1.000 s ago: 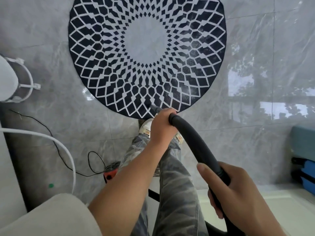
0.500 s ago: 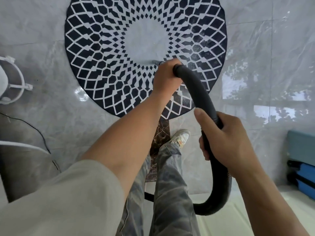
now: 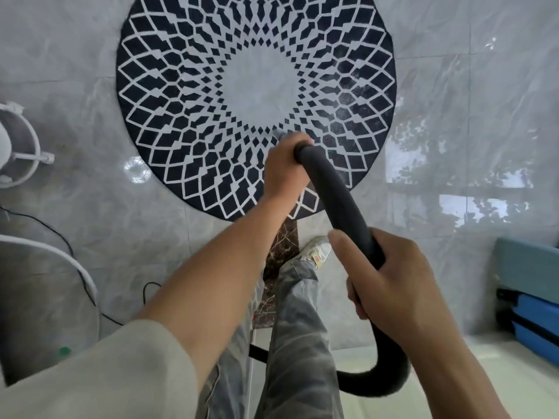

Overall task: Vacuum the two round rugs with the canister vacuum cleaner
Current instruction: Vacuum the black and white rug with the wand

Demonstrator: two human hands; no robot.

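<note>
A round rug (image 3: 181,116) with a dark blue and white diamond pattern and a pale centre lies on the grey marble floor ahead of me. My left hand (image 3: 282,167) grips the front end of the black vacuum hose (image 3: 335,204) over the rug's near half. A short grey nozzle tip (image 3: 279,135) pokes out past the fingers toward the pale centre. My right hand (image 3: 390,279) grips the same hose farther back, where it curves down behind me. The canister itself and a second rug are out of view.
A white metal stand (image 3: 21,152) sits at the left edge, with a white tube (image 3: 60,258) and a thin black cable (image 3: 72,255) on the floor below it. Blue and teal cases (image 3: 532,297) lie at the right. My jeans leg and shoe (image 3: 314,252) are below the rug.
One second ago the nozzle was at the rug's near edge. It then pushed forward to the pale centre and has now drawn back a little toward me, both hands moving with the hose.
</note>
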